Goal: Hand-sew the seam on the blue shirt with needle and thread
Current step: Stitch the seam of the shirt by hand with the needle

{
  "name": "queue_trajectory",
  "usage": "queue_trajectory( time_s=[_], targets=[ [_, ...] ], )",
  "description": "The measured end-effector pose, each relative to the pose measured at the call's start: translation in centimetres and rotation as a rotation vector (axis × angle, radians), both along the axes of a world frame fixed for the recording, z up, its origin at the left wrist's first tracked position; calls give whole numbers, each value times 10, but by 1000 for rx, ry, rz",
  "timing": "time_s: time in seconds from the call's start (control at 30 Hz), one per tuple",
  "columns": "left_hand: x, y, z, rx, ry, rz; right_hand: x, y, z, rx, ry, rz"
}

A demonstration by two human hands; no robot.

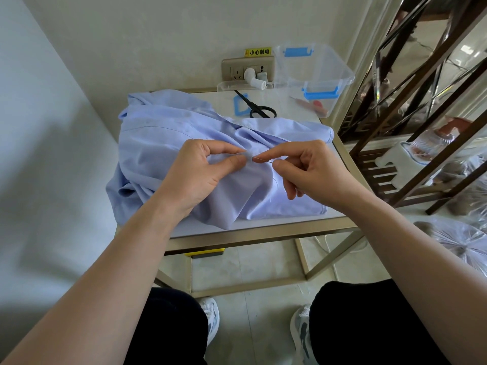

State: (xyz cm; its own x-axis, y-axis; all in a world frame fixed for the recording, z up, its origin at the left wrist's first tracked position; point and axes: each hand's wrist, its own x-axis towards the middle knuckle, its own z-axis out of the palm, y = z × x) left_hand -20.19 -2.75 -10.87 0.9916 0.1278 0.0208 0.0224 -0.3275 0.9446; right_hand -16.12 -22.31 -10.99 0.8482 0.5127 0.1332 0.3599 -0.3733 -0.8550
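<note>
Our blue shirt (163, 143) lies bunched over most of the table (295, 111). Above the table's middle, our left hand (195, 177) pinches a fold of it. Our right hand (316, 172) pinches the needle (263, 160), whose tip seems to enter the cloth.

The blue shirt (163, 143) is soft, matt woven cloth (creased all over). At the surface's (279, 106) far edge, the box (316, 72) is clear glossy plastic; the surface's frame looks brushed, brass-toned metal.
</note>
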Motion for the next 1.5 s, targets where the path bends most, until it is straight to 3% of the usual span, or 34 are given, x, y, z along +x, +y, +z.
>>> queue_trajectory(
  time_s=[0.47,0.8,1.07,1.5],
  targets=[
    [-1,2,0,-10,10,-24,1,0,-1,-48,0,5],
    [-2,5,-5,160,-35,-101,-2,5,1,-183,93,133],
    [-1,7,-6,214,-32,-105,1,10,-3,-140,134,109],
    [0,8,-6,138,1,-83,5,9,-6,-76,144,113]
  ],
)
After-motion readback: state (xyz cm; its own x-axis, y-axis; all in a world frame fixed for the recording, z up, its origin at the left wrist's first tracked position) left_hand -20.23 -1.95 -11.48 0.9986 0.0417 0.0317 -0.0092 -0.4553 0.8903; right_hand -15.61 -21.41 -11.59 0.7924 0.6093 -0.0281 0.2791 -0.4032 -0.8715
